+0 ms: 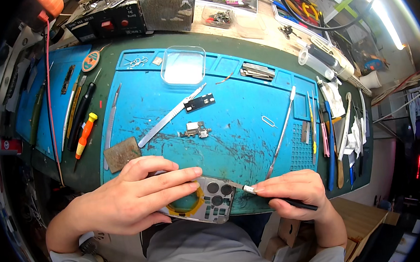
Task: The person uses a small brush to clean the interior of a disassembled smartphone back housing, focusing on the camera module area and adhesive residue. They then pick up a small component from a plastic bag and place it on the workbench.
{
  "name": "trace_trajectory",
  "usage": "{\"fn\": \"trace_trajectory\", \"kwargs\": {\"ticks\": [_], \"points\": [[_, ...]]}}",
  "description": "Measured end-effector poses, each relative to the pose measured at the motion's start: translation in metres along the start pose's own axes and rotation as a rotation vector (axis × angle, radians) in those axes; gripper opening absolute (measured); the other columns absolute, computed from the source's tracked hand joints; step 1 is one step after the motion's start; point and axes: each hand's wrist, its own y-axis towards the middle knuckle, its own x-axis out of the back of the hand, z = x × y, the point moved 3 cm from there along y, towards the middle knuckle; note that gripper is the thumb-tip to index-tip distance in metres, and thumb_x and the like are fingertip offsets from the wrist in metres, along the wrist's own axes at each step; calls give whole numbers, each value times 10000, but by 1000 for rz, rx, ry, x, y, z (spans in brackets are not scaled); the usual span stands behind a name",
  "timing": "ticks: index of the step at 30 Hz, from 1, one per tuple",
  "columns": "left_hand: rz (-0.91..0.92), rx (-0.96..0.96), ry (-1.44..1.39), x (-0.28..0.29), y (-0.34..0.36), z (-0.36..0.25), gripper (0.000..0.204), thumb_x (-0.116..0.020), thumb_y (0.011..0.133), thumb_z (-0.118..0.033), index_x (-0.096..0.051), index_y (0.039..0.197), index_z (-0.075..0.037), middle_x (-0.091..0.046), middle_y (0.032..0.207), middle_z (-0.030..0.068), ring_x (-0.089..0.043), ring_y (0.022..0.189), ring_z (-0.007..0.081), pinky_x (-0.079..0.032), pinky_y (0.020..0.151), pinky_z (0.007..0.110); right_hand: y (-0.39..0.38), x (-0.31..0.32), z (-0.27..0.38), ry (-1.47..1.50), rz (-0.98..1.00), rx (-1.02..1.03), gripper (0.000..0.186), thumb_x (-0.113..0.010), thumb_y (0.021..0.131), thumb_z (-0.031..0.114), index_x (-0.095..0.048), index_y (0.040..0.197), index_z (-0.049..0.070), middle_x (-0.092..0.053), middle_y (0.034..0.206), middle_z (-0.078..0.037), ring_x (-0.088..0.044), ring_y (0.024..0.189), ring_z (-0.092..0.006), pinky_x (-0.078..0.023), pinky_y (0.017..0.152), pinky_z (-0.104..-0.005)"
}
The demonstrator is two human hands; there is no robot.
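My left hand grips an opened phone rear housing with a yellow ring and camera holes, holding it at the near edge of the blue work mat. My right hand holds a thin black-handled tool like a pen. Its metal tip touches the housing's upper right corner, next to the camera holes. My fingers hide part of the housing's left side.
On the mat lie a small circuit part, a black bracket, metal pry tools, a clear plastic tray and a brown pad. Screwdrivers lie at the left. Tweezers and brushes line the right edge.
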Motion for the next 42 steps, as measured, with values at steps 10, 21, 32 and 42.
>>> {"fn": "trace_trajectory", "kwargs": {"ticks": [10,21,32,42], "points": [[-9,-3,14,0,1,-1,691,-842,829,-273,-636,1438,-20,-567,1592,107,-528,1287,328,-424,1109,453,2,-1,2,-15,19,-2,297,-773,877,18,-786,1174,10,-811,1107,-144,-804,905,-274,-645,753,-335],[40,-39,-35,6,6,1,680,-848,832,-217,-631,1447,-28,-541,1599,154,-544,1300,346,-424,1106,463,3,2,0,79,9,-45,298,-789,858,-3,-792,1155,19,-808,1059,-135,-795,876,-281,-638,751,-342],[31,-12,-82,6,5,4,666,-839,866,-222,-605,1462,-39,-567,1495,170,-556,1302,352,-413,1119,473,6,6,2,71,60,-27,317,-823,854,63,-800,1168,27,-806,1091,-130,-779,829,-248,-607,679,-317],[13,-17,-79,6,6,3,665,-834,873,-220,-597,1463,-26,-573,1496,165,-556,1299,347,-411,1121,468,6,5,0,87,48,-62,286,-780,848,53,-814,1127,3,-812,1076,-175,-801,858,-276,-602,692,-324]]}}
